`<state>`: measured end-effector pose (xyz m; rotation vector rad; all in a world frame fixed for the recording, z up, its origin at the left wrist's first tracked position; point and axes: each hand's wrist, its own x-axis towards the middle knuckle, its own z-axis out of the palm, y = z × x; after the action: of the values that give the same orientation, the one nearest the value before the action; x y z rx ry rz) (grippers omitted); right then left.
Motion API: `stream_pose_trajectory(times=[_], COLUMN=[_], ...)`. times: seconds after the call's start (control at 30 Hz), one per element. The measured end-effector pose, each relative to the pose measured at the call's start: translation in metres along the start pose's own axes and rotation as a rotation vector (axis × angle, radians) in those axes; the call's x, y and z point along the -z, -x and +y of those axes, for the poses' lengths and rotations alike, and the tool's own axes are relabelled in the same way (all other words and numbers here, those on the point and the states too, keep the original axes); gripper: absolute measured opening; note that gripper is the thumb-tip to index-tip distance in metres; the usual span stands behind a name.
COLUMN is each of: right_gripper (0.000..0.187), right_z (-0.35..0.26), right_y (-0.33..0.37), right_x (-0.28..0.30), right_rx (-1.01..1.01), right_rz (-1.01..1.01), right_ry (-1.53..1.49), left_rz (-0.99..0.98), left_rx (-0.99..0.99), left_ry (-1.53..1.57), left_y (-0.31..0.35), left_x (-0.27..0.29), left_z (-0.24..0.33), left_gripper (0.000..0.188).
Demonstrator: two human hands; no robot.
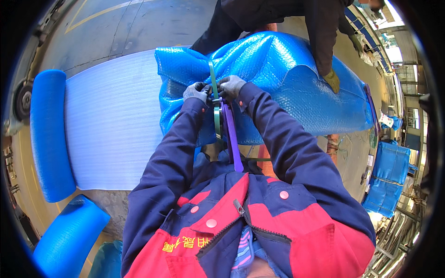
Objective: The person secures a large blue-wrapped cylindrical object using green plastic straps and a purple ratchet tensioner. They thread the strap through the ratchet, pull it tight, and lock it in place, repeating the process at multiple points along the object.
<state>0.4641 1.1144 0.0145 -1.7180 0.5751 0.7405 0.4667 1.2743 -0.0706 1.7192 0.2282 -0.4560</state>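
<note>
A large bundle wrapped in shiny blue bubble wrap (273,62) lies across the space in front of me. A green packing strap (213,76) runs over it near its left end. My left hand (197,91), in a grey glove with dark fingertips, has its fingers closed at the strap's left edge. From the other side my right hand (232,86), also gloved, curls its fingers against the strap. Below and between the hands hangs a strapping tool with long purple handles (232,139); its head is partly hidden by my fingers.
Across the bundle a co-worker in dark clothes rests a yellow-gloved hand (332,81) on the wrap. White foam sheeting (111,120) spreads to the left, beside a blue roll (53,134) and another blue roll (69,238). Blue wrapped packages (387,176) stand at right.
</note>
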Motion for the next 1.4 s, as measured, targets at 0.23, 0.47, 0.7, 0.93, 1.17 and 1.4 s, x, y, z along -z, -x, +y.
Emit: stream_pose_trajectory(times=[0.23,0.47,0.7,0.93,1.17,1.4], right_gripper=[0.019,0.016,0.016,0.017,0.020,0.023], right_z=[-0.003,0.025,0.037,0.043,0.047,0.049], right_y=[-0.020,-0.026,-0.035,-0.036,-0.043,-0.047], right_x=[0.016,0.016,0.024,0.026,0.025,0.027], right_rx=[-0.082,-0.061,0.020,0.072,0.096,0.116], right_rz=[-0.099,-0.124,-0.226,-0.279,-0.296,-0.337], right_ry=[-0.176,-0.502,-0.561,-0.630,-0.620,-0.633], left_rz=[0.005,-0.050,0.030,0.223,0.387,0.180], left_rx=[0.032,0.037,0.006,-0.115,-0.234,-0.139], left_ry=[-0.001,-0.033,-0.346,-0.731,-0.623,-0.866], left_y=[0.007,0.001,0.013,0.024,0.028,0.036], left_x=[0.001,0.007,-0.003,-0.019,-0.028,-0.028], left_z=[0.007,0.015,0.037,0.041,0.022,0.041], left_gripper=[0.019,0.016,0.017,0.017,0.016,0.027])
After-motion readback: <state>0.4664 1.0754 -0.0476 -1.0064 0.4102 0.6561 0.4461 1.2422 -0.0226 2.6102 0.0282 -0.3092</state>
